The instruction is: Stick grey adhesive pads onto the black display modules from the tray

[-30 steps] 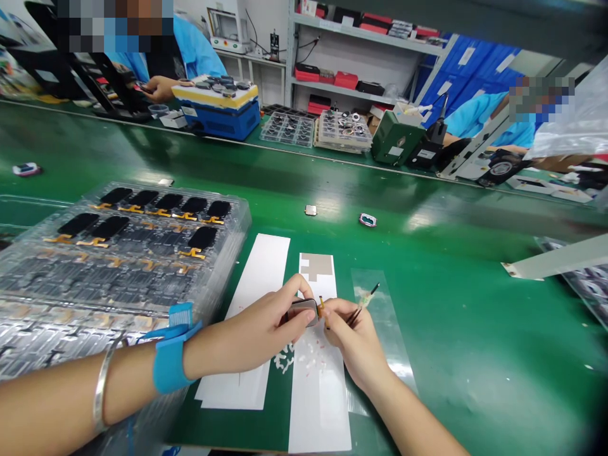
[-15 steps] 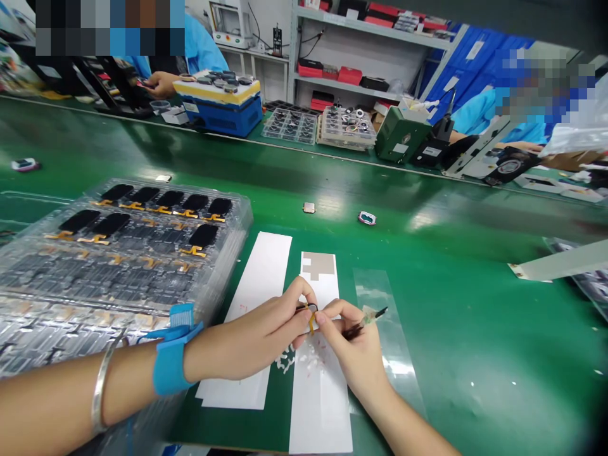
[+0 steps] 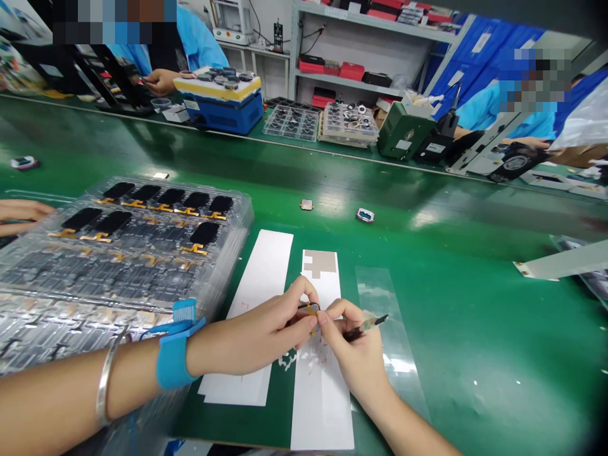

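In the head view, a small dark module [image 3: 305, 308] is at the centre of the frame, above the white paper strip [image 3: 323, 418]. The fingers of my left hand [image 3: 266, 332] are narrow and hold it between thumb and bent forefinger. My right hand [image 3: 355, 337] carries a thin dark tool [image 3: 368, 325], while its thumb and forefinger come close together at the orange strip [image 3: 311, 311]; whether they grip it or only press it, I cannot tell. I judge that I should support the module by its edges, guide the strip gently without a sharp crease, and let the tool's tip point away from the surface.
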Demonstrator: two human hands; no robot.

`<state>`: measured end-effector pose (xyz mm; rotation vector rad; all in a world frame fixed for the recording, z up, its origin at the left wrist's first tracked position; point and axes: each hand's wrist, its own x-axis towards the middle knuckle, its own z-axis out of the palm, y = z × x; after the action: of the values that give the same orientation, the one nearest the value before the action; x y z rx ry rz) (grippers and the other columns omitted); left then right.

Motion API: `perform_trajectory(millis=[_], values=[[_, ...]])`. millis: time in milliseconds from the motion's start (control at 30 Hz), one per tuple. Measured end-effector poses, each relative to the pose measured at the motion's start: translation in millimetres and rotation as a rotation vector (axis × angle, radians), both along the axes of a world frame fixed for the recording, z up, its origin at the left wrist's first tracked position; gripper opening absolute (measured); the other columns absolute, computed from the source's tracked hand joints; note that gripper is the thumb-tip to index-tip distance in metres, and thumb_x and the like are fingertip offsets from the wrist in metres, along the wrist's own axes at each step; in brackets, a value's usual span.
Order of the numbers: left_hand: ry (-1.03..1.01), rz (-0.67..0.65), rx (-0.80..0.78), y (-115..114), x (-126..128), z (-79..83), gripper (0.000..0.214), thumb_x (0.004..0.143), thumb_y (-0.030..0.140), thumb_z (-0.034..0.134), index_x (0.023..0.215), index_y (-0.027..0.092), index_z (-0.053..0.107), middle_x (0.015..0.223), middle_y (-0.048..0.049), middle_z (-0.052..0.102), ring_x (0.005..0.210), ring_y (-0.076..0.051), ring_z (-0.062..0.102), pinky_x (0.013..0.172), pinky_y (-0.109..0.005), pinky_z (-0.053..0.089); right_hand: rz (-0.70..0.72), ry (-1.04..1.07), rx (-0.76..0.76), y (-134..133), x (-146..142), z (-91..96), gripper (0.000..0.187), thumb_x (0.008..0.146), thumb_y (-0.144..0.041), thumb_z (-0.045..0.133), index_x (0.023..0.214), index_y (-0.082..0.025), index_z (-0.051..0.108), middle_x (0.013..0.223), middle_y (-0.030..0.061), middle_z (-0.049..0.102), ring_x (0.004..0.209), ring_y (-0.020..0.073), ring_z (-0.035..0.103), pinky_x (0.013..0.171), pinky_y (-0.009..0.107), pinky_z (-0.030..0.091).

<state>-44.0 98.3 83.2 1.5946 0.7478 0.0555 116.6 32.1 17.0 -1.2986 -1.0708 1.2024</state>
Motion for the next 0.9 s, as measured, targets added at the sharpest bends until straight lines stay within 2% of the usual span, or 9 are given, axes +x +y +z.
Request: perform_trajectory(millis=[167,267,333,433,533,600,667,767,900], values=[[0.002,-0.009,0.002,2,0,0.5,0.006,0.102,0.029,0.032,0.098,0.025,0.031,0.072,0.0068,0.041,0.064,-0.014,0.036,0.058,-0.027,0.032,0.011,-0.019,-0.007,-1,0,1.3,0.035,0.085,-0.043,0.064,0.062,-0.020,0.051,0.048,-0.0093,0.031,0.042,0.0073,0.024,0.044,0.023,0.019],[0.009,-0.018,0.058,2,-1,-0.7,0.006,0.102,0.028,0.031,0.097,0.025,0.031,0.074,0.0061,0.042,0.066,-0.014,0.040,0.060,-0.027,0.036,-0.022,-0.053,0.057,5,10,5.9,0.028,0.087,-0.042,0.062,0.071,-0.020,0.059,0.057,-0.0057,0.041,0.051,0.0098,0.035,0.050,0.024,0.029],[0.105,-0.068,0.199,-1,-1,-1.3,0.010,0.103,0.029,0.029,0.095,0.025,0.033,0.072,0.0055,0.044,0.064,-0.015,0.044,0.059,-0.028,0.037,-0.111,-0.050,0.146,14,23,9.5,0.028,0.091,-0.043,0.056,0.076,-0.021,0.061,0.068,-0.0027,0.047,0.062,0.0121,0.045,0.059,0.025,0.036],[0.328,-0.248,0.573,-9,5,-2.6,0.013,0.100,0.019,0.032,0.090,0.022,0.039,0.071,0.0013,0.052,0.063,-0.018,0.051,0.058,-0.031,0.038,-0.197,-0.098,0.237,39,43,9.9,0.039,0.096,-0.051,0.046,0.074,-0.022,0.061,0.085,0.0010,0.054,0.082,0.0146,0.052,0.076,0.027,0.041],[0.448,-0.421,0.930,-11,18,-6.4,0.028,0.085,-0.007,0.033,0.096,0.016,0.046,0.096,-0.0116,0.063,0.086,-0.026,0.059,0.072,-0.038,0.047,-0.159,-0.158,0.218,65,53,-1.3,0.044,0.092,-0.059,0.047,0.077,-0.021,0.062,0.081,0.0016,0.058,0.073,0.0151,0.057,0.074,0.030,0.045],[0.452,-0.454,1.053,-7,26,-10.9,0.040,0.078,-0.013,0.032,0.105,0.011,0.048,0.112,-0.0180,0.062,0.106,-0.032,0.057,0.083,-0.044,0.047,-0.126,-0.138,0.182,77,54,-13.5,0.042,0.088,-0.060,0.054,0.080,-0.020,0.060,0.071,0.0003,0.060,0.062,0.0153,0.059,0.069,0.031,0.049],[0.436,-0.458,1.095,-1,30,-16.4,0.042,0.078,-0.014,0.033,0.108,0.009,0.049,0.114,-0.0195,0.062,0.115,-0.036,0.053,0.086,-0.047,0.047,-0.110,-0.112,0.155,82,53,-25.9,0.039,0.082,-0.059,0.063,0.083,-0.020,0.057,0.069,0.0003,0.062,0.059,0.0165,0.063,0.068,0.034,0.053],[0.408,-0.482,1.098,8,30,-25.3,0.040,0.077,-0.014,0.036,0.104,0.010,0.051,0.107,-0.0169,0.064,0.110,-0.037,0.055,0.085,-0.046,0.048,-0.125,-0.074,0.131,82,49,-39.1,0.040,0.075,-0.056,0.072,0.085,-0.021,0.055,0.072,0.0014,0.065,0.060,0.0180,0.068,0.070,0.036,0.057],[0.388,-0.473,1.104,10,26,-36.2,0.041,0.077,-0.013,0.037,0.108,0.011,0.049,0.112,-0.0178,0.062,0.108,-0.037,0.056,0.085,-0.047,0.047,-0.157,-0.023,0.112,81,46,-43.9,0.042,0.071,-0.056,0.075,0.082,-0.021,0.055,0.073,0.0024,0.068,0.063,0.0195,0.071,0.072,0.037,0.060]])
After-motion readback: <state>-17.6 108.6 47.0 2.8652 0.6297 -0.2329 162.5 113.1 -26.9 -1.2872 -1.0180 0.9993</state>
